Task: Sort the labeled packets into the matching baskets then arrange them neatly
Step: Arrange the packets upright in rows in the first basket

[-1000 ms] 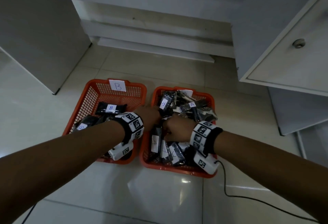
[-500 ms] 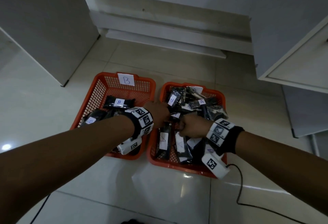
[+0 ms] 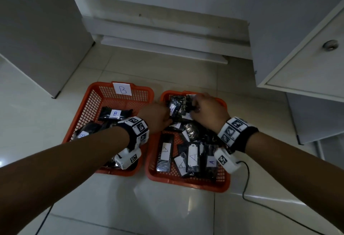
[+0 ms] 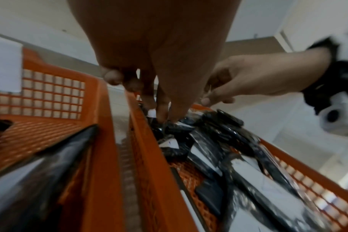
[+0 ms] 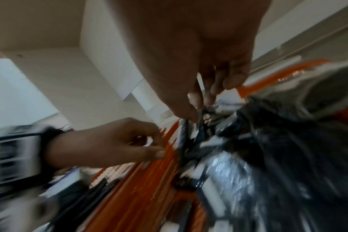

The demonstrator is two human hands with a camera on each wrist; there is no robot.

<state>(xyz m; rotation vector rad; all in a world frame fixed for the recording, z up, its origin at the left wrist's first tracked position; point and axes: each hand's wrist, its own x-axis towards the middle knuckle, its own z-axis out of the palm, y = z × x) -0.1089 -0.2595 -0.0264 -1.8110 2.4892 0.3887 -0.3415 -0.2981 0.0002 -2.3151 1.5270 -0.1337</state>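
Observation:
Two orange baskets stand side by side on the floor. The left basket (image 3: 89, 100) carries a "B" label (image 3: 122, 89) and holds black packets (image 3: 115, 113) marked B. The right basket (image 3: 186, 182) is full of black packets (image 3: 193, 157) marked A. My right hand (image 3: 193, 107) reaches to the far end of the right basket and pinches an upright black packet (image 3: 176, 104), as the right wrist view shows (image 5: 197, 116). My left hand (image 3: 168, 122) sits at that basket's left rim, its fingertips (image 4: 161, 116) down on the packets. Whether it pinches one is unclear.
A white cabinet with a round knob (image 3: 330, 44) overhangs at the right, and another cabinet side (image 3: 37, 39) stands at the left. A step (image 3: 163, 46) runs behind the baskets. A black cable (image 3: 245, 188) trails over the tiled floor from my right wrist.
My right hand has moved from the middle of the right basket to its far end and taken hold of a packet. My left hand has stayed by the left rim.

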